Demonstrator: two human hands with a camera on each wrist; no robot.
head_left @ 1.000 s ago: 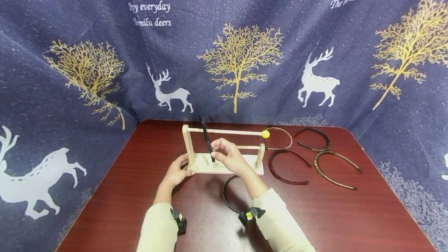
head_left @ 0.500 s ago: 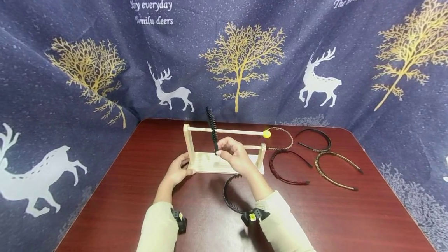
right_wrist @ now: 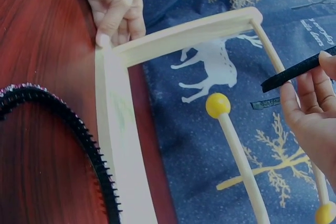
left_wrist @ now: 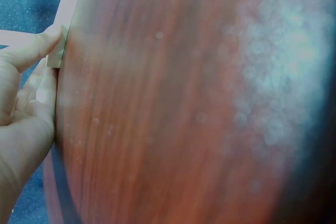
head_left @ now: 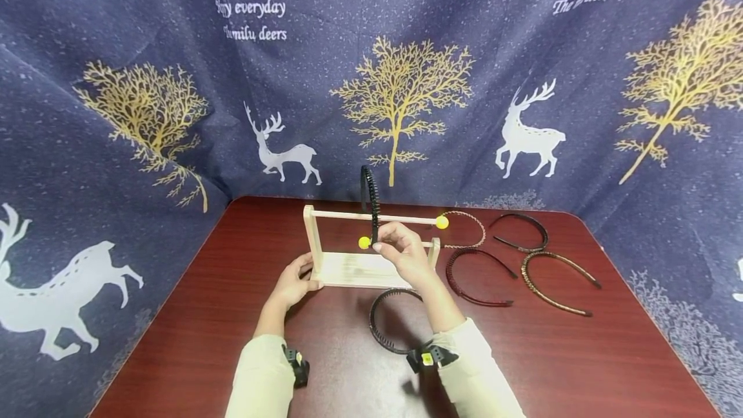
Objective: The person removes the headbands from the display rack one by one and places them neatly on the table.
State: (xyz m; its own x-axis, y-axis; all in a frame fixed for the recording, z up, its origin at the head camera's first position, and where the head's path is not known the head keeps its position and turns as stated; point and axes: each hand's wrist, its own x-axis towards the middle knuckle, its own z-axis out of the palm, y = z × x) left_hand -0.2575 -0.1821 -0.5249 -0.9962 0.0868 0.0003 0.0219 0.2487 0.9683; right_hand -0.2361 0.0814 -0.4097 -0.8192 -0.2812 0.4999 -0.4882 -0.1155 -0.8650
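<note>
My right hand (head_left: pixel 408 260) pinches a black toothed headband (head_left: pixel 374 208) near one end, between thumb and fingers. The headband stands upright at the upper rod (head_left: pixel 400 218) of a pale wooden stand (head_left: pixel 351 271). Its near leg passes in front of that rod; the far leg appears to be behind it. In the right wrist view, both headband ends (right_wrist: pixel 268 84) show beside the rod. My left hand (head_left: pixel 293 281) grips the left end of the stand's base, thumb on the front edge, also seen in the left wrist view (left_wrist: pixel 23 103).
Another dark headband (head_left: pixel 376 324) lies in front of the stand, partly under the right forearm. To the right lie a dark red headband (head_left: pixel 455 286), a gold one (head_left: pixel 529 280), a black one (head_left: pixel 542 231) and a thin braided one (head_left: pixel 482 228). Yellow balls (head_left: pixel 442 222) cap the rods.
My right hand has moved right and slightly up with the black headband, which has gone from left of the lower rod's ball to beside it and turned. The left hand keeps its place.
</note>
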